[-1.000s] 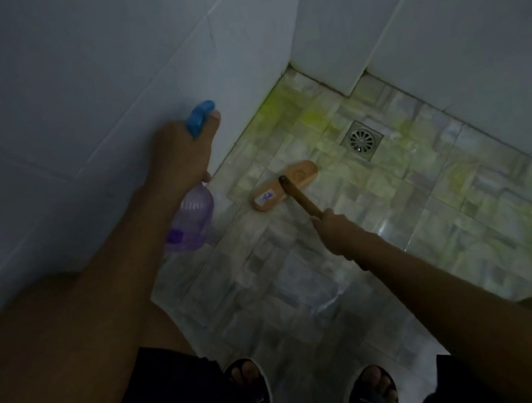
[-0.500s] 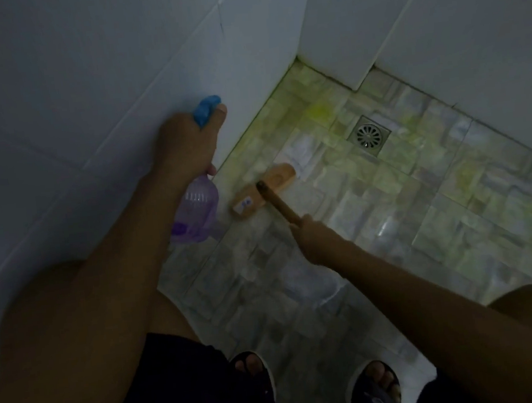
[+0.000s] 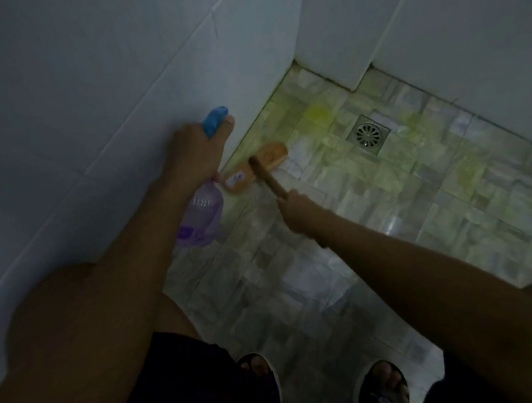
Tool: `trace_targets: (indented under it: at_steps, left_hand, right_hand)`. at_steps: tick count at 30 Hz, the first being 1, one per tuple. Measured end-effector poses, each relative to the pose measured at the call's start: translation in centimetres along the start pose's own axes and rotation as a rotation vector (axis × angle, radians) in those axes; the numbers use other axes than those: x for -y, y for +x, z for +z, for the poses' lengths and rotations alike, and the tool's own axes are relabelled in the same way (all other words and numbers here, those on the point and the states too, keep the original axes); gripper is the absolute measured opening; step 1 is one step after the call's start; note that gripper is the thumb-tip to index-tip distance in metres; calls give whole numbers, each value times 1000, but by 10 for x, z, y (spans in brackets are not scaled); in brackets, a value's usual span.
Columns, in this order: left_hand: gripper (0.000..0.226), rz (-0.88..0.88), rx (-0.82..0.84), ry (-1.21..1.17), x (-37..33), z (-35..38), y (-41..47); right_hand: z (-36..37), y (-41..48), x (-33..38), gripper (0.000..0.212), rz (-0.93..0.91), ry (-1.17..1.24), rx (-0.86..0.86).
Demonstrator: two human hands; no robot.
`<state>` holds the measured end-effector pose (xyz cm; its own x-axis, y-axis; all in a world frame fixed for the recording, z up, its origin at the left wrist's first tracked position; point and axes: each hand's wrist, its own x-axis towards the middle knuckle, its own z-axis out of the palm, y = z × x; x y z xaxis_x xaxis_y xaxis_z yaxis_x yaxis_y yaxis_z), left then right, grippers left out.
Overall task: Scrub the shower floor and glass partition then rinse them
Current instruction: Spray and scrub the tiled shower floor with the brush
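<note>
Two white tiled walls (image 3: 85,88) fill most of my view and meet at a far corner. Below them is the shower floor (image 3: 298,279), a pale stone mosaic that looks wet, with yellow-green cleaner (image 3: 317,112) in patches near the corner and out along the right side. I see no glass partition from here.

Both arms reach down from the bottom edge, above two sandalled feet (image 3: 383,391). The right hand (image 3: 295,211) is closed in a fist round the handle of the brush (image 3: 256,168), low over the tiles. The brush head sits on the floor just beside the foot of the left wall, up and left of that fist. Its long axis runs along the wall line toward the corner, and the handle slants back from its middle to the fingers. I judge the coming stroke to be a push away from the fist along that line, into the green patch by the corner, with the wall tight on the left.

The left hand (image 3: 193,154) grips the neck of a spray bottle (image 3: 203,217), its thumb lying along the blue spray top (image 3: 214,120). It looks nearer the brush head than the right fist does, and the bottle hangs just beside the head's near end. I cannot tell how far above the floor the bottle is. It is see-through purple, and I cannot read how much liquid it holds.

The drain (image 3: 368,133) lies to the right of the brush head, apart from it.
</note>
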<state>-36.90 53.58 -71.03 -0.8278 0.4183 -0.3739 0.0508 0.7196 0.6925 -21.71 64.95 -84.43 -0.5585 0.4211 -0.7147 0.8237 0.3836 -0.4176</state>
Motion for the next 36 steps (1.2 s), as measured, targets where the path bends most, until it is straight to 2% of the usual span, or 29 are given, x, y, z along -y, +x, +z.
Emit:
trace_targets:
  at_steps: [3,5,8,13,17,20,24,27,31,34,36]
  left_hand:
    - [71,-32,7,-38,0,3,0]
    - [72,-50,-9,-49,-2,5,-3]
    - [73,-22,-3,-83,-3,9,-8]
    - [70,38,30,-23,-5,12,-14]
    - [66,9,-33,-131,-8,5,-7]
    - [72,43,-88,-91,-6,-1,-5]
    - [71,72,-116,-24,-4,-3,-3]
    - [69,78,-142,-7,-1,-3,-2]
    - [70,80,-147,-35,0,-6,-2]
    - [72,86,-154,-14,2,-9,1]
    - [72,88,-156,-11,2,-11,3]
  right_hand:
    - [10,-19,-51,49,-40,-203,77]
    - [-10,-19,-65,52,-11,-171,56]
    - [-33,-11,-48,49,41,-99,-7]
    - [-30,-4,-18,43,76,-3,-23]
    - [-27,-34,-48,49,97,-59,59]
    - [-51,-20,-66,51,137,-45,-13]
    - [-108,39,-31,40,228,132,-112]
    - [-134,81,10,31,285,241,-103]
    - [-111,84,32,28,276,196,-36]
    - [-64,46,-6,41,122,-11,-35]
    - [-46,13,-39,47,91,-67,0]
